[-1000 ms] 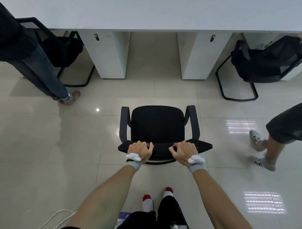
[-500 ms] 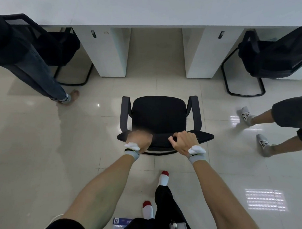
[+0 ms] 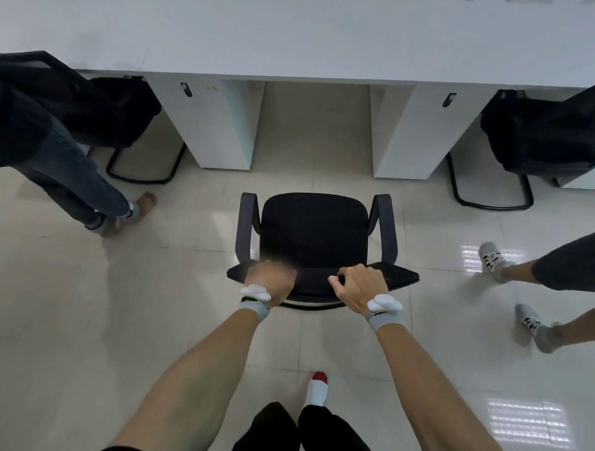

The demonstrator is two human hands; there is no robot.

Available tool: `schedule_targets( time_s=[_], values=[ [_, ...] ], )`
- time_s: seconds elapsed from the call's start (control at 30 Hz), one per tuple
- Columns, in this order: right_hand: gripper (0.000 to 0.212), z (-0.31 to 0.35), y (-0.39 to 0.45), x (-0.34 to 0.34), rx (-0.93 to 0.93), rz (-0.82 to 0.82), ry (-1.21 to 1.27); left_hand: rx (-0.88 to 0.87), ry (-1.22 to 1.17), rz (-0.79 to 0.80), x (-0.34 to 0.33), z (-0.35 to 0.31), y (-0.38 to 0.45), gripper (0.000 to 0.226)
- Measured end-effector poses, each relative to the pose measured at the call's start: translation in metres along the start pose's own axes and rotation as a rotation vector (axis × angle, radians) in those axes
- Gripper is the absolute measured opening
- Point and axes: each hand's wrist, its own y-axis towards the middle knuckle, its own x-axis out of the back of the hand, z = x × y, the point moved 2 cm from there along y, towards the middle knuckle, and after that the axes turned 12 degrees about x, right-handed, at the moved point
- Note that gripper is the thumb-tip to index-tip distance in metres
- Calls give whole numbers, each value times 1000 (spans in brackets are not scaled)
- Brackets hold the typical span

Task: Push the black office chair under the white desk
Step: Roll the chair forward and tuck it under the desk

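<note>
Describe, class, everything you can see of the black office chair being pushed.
The black office chair with a fabric-looking padded seat stands upright on the glossy tiled floor, facing the gap under the white desk, not yet beneath it. Two curved dark armrests flank the seat; a thin black base rail shows below the backrest. The left hand and right hand each hold a grip on the backrest's top edge.

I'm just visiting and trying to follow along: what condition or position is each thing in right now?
black office chair: upright on the floor, facing the gap, not yet under the desk.
left hand: closed on the chair's backrest top, blurred.
right hand: closed on the backrest top.
white desk: gap between its two cabinets free.
left side chair: tucked partly under the desk.
right side chair: partly tucked under.
</note>
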Motion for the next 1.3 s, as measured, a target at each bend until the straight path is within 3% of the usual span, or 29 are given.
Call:
schedule_targets(
  time_s=[1.3],
  values=[
    [46, -101, 382, 138, -42, -49, -30, -53, 8, -79, 154, -94, 392, 49]
  ],
)
